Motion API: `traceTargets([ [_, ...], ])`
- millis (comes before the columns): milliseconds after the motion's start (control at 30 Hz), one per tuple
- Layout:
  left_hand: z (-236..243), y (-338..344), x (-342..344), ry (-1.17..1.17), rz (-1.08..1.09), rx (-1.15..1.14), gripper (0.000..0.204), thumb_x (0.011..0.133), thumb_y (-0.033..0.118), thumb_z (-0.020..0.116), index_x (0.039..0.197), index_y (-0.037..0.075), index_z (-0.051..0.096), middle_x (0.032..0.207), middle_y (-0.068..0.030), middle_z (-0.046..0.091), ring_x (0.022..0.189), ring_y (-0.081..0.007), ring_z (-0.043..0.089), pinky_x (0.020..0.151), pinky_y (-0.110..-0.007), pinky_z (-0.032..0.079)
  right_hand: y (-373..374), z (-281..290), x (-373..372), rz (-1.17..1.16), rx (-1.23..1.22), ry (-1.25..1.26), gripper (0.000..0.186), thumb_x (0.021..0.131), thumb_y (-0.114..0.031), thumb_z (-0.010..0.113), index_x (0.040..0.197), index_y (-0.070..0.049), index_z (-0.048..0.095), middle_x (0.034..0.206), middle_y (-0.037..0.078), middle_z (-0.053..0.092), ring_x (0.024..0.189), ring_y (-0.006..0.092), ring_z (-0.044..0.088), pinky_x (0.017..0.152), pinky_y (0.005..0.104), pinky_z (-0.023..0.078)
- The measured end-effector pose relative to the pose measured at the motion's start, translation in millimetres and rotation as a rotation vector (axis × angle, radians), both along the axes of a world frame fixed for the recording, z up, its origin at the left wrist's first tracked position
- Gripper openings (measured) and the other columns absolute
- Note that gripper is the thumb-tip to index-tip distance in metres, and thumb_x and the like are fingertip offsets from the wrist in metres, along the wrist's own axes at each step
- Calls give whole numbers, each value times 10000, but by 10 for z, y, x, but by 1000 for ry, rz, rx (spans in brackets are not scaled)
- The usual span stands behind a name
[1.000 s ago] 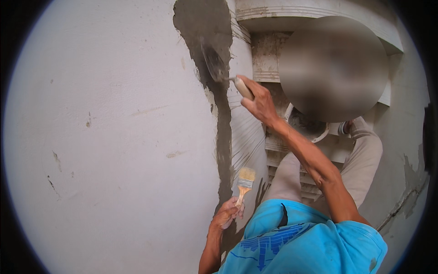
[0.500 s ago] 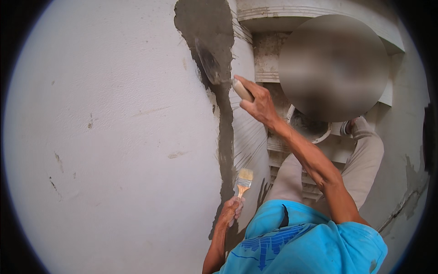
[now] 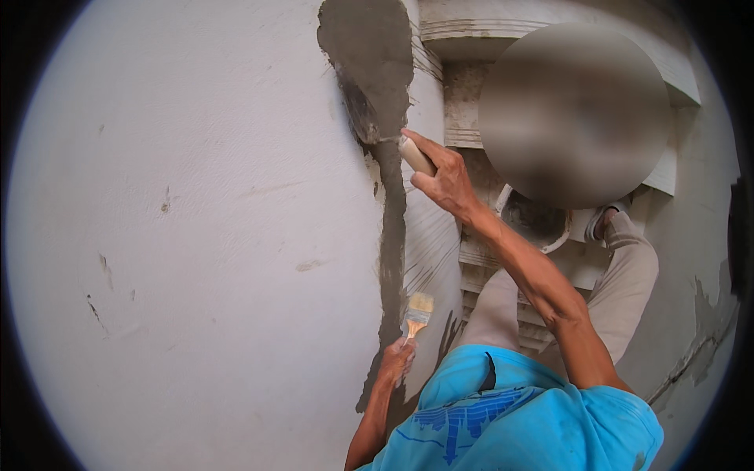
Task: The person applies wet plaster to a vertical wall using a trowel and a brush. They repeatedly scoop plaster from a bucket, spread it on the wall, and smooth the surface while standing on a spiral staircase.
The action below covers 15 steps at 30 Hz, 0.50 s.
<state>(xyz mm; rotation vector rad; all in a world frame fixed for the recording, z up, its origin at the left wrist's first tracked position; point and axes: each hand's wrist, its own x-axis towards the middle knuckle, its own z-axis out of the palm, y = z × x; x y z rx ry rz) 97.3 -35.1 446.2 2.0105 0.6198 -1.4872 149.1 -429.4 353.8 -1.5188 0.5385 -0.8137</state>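
Observation:
My right hand [image 3: 446, 182] is closed around the pale handle of a trowel [image 3: 360, 111]. The trowel's blade lies against the left edge of a dark grey wet mortar strip [image 3: 369, 43] that runs down the white wall [image 3: 196, 196]. Lower down, my left hand [image 3: 397, 359] grips the wooden handle of a flat paintbrush [image 3: 418, 308], its pale bristles pointing up. The brush is in front of the wall's corner, just right of the strip; whether it touches the wall, I cannot tell.
Steps [image 3: 487, 255] lie beyond the wall's corner, with a round bucket [image 3: 559, 228] on them, dark inside. My legs stand on the steps. A blurred disc hides part of the stairs. A cracked, patched wall [image 3: 699, 345] rises at the right.
The trowel blade has shifted slightly left across the mortar, toward its left edge. The view has tilted a little. Both hands keep their holds, and the brush has barely moved.

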Motion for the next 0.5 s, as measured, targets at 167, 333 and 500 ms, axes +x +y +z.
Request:
traceTargets([
  [167,-25,124,-32,-13,4,34,218,1031,313,608,1005,96,611,646,87,410,478,-32,316,426,-230,253,182,-11,-127,86,-21,18,732,721,-23,617,1448,-72,541,1118,212,701,932,355,689,865,415,551],
  [333,-88,225,-21,32,-5,35,219,1031,318,610,1008,101,616,645,88,407,480,-31,312,435,-232,253,192,-53,-192,23,-35,-55,737,726,-39,642,1454,-76,536,1097,212,698,920,362,689,853,418,548],
  [500,-65,273,-31,-2,18,40,216,1029,323,617,1009,108,615,651,87,416,482,-31,309,440,-230,253,-207,-97,195,-109,-60,31,716,729,-46,646,1438,-103,563,1010,194,687,859,355,673,799,432,537],
])
